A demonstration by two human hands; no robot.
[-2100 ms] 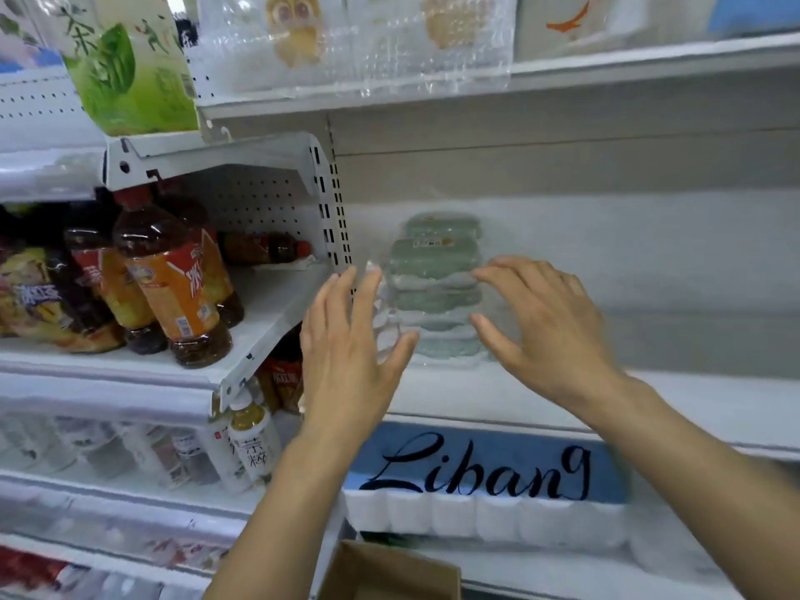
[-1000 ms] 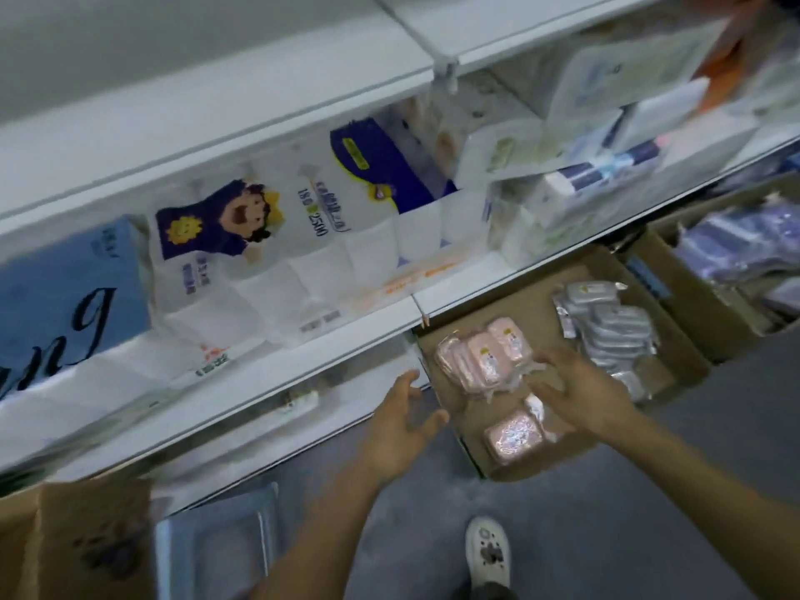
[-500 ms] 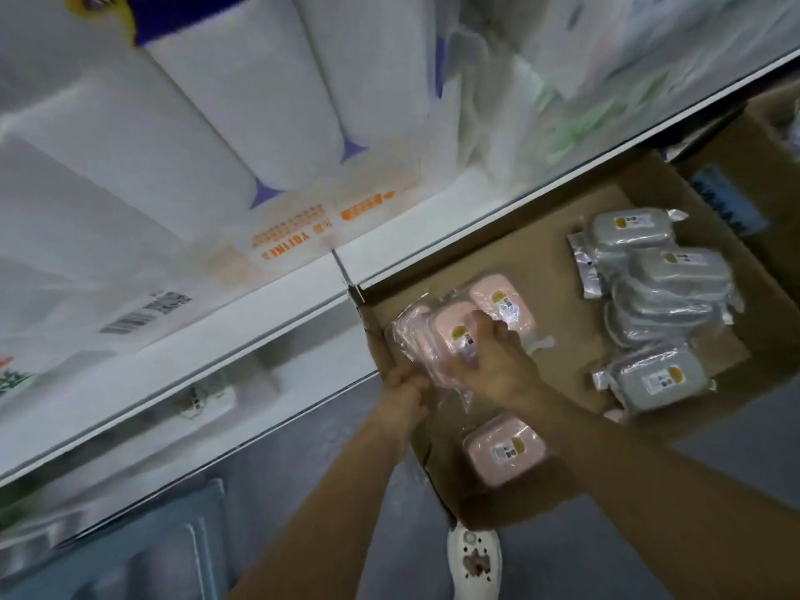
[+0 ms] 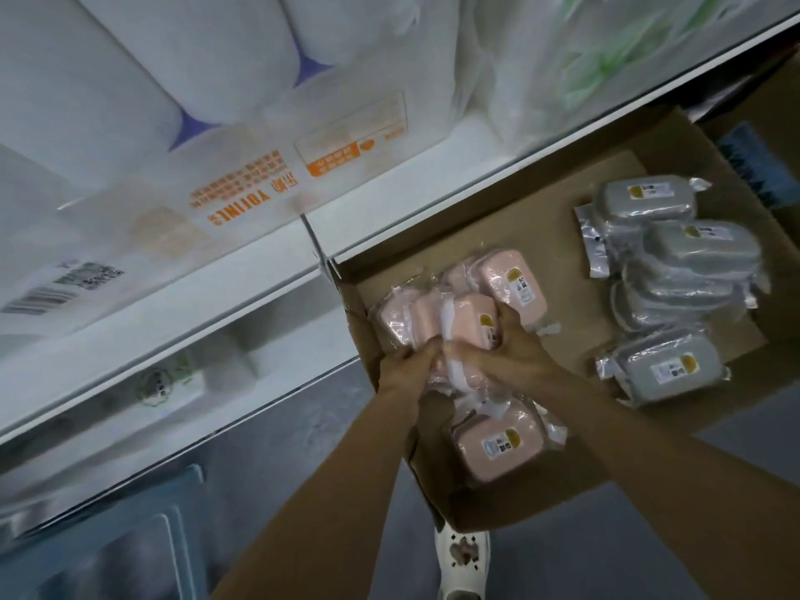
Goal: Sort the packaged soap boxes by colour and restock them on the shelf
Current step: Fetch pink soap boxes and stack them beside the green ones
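I see a big pack of white paper rolls in clear plastic with orange print (image 4: 242, 136) filling the upper left. Just to its right stands a white pack with a pale green leaf pattern (image 4: 606, 58). Below the roll pack, a lower shelf level holds blurred white packs (image 4: 216, 365). Further below it lies grey floor (image 4: 303, 430), with a white perforated clog (image 4: 462, 556) at the bottom edge and a pale blue plastic bin (image 4: 117, 543) at lower left.

Left hand (image 4: 407, 365) fingertips hidden behind pink soap boxes (image 4: 450, 326), shelf packs (image 4: 182, 101) blurred
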